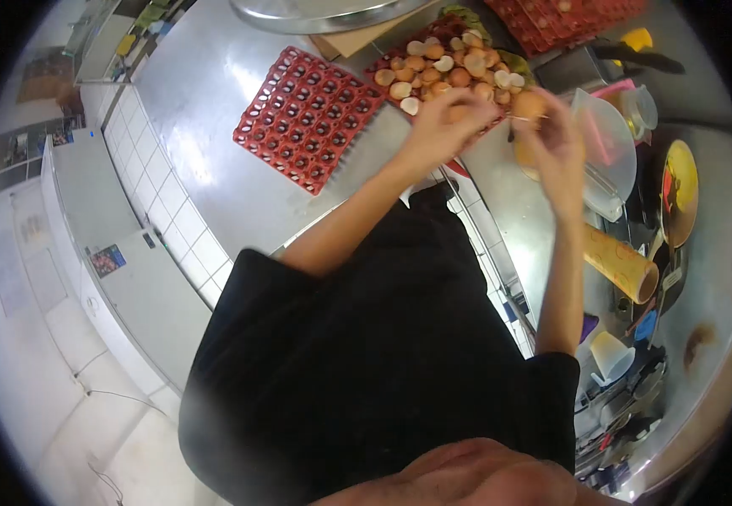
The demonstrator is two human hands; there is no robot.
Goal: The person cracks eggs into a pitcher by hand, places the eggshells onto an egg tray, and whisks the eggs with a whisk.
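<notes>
My left hand [454,126] is closed, its fingers curled around what looks like a brown eggshell [460,113], partly covered by the fingers. My right hand [556,143] pinches another brown eggshell [528,104], held upright to the right of the left hand. Whether either shell is whole or half is hard to tell. Just behind both hands lies a heap of cracked brown and white eggshells [433,66] on a red tray. Under my right hand shows part of a yellowish round container [524,160], mostly hidden by the fingers.
A red plastic egg tray [311,118] lies left on the steel table [205,110]. Another red tray [551,21] is at the back, near a large metal lid [328,17]. Clear plastic containers [606,152], a wrap roll [623,263] and a yellow-filled bowl [680,194] stand right.
</notes>
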